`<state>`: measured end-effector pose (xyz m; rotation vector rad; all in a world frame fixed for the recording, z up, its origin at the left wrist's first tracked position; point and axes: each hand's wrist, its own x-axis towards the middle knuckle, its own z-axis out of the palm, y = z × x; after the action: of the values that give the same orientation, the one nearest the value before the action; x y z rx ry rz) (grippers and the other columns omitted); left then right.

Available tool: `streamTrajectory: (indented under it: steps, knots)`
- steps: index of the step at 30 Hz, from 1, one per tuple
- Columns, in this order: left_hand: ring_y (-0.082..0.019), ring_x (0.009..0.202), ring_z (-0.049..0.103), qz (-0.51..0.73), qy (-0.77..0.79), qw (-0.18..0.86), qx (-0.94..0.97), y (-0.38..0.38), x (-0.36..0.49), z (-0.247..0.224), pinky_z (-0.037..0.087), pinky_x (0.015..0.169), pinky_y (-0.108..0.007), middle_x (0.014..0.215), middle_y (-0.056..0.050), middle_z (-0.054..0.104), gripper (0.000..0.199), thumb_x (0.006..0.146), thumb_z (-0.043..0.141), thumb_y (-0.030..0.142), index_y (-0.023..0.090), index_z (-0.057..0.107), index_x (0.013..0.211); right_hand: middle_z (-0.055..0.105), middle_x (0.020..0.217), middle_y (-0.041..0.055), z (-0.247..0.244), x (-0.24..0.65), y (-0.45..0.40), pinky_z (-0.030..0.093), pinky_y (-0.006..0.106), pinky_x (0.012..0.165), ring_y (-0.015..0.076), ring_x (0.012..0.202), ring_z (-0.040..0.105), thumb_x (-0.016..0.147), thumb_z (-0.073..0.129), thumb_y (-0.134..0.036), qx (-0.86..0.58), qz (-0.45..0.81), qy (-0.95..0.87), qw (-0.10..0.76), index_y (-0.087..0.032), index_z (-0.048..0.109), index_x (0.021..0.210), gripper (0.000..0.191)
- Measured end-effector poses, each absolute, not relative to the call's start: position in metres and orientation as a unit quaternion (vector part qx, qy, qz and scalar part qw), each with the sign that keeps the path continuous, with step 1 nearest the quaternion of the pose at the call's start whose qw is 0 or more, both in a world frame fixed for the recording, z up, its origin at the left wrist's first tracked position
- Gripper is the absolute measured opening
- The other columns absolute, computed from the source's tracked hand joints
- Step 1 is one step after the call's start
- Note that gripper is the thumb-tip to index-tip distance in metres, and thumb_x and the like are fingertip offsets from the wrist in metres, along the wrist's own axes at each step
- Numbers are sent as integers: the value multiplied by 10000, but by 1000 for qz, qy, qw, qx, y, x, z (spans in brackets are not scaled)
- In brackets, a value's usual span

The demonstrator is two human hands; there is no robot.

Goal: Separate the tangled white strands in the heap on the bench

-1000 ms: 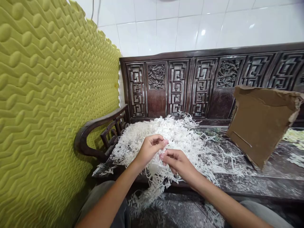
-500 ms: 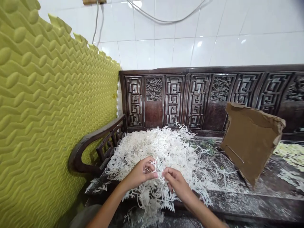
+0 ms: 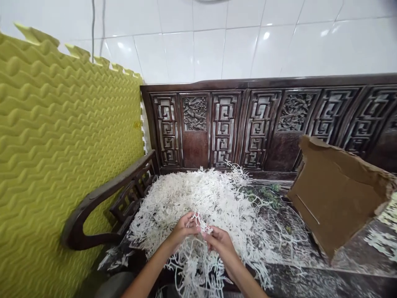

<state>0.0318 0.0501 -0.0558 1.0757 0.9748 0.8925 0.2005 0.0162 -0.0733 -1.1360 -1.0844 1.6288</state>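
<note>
A large heap of white branching plastic sprigs point(image 3: 173, 190) lies on the dark wooden bench seat point(image 3: 291, 260) and spills over its front edge. Above the heap's front part, my left hand point(image 3: 182, 231) is closed, its thumb and fingers around a small white branching sprig point(image 3: 197, 219). Close beside it, my right hand point(image 3: 218, 240) pinches the lower right end of this same piece. The two hands are almost touching. Some of the right fingertips are hidden behind the thumb.
A torn brown cardboard piece point(image 3: 338, 194) leans on the bench at right, with pale flat pieces point(image 3: 381, 240) beyond it. Green bits point(image 3: 269, 194) lie behind the heap. The curved armrest point(image 3: 89, 207) and a yellow foam mat point(image 3: 68, 136) bound the left side.
My right hand has moved left and slightly down, nearer my left hand, and now pinches the sprig's end. The camera view has shifted, so the bench and mat appear moved.
</note>
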Motion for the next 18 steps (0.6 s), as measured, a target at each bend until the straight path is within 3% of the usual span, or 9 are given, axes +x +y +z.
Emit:
streamTrajectory:
  steps: [2,6,11,18]
  knots:
    - [-103,647,482,415,430,662,453,62,37,-64,378,589,-212,754,-5,526,442,592,821,375,150,538,846,531,638,-5,-76,201,27,418,238,533,124,568,491,660,728,-599,-446,644,-453,426,-145,635,818,490]
    - [-91,624,484,432,447,658,425,76,40,-78,383,583,-217,780,4,544,437,586,819,372,155,514,811,584,734,20,-82,198,49,371,223,491,164,657,538,646,744,-589,-433,626,-495,418,-164,649,915,512]
    - [-85,558,467,415,470,665,406,82,26,-86,381,573,-227,707,15,542,411,637,776,392,151,501,824,508,631,-9,-89,187,68,336,240,527,124,576,439,782,625,-579,-423,594,-552,404,-159,634,740,422]
    - [-84,609,459,465,467,600,454,84,16,-95,359,557,-198,747,3,548,336,723,728,368,151,484,802,452,550,-16,-88,178,63,304,255,557,129,561,428,859,556,-507,-446,563,-596,360,-151,562,616,431]
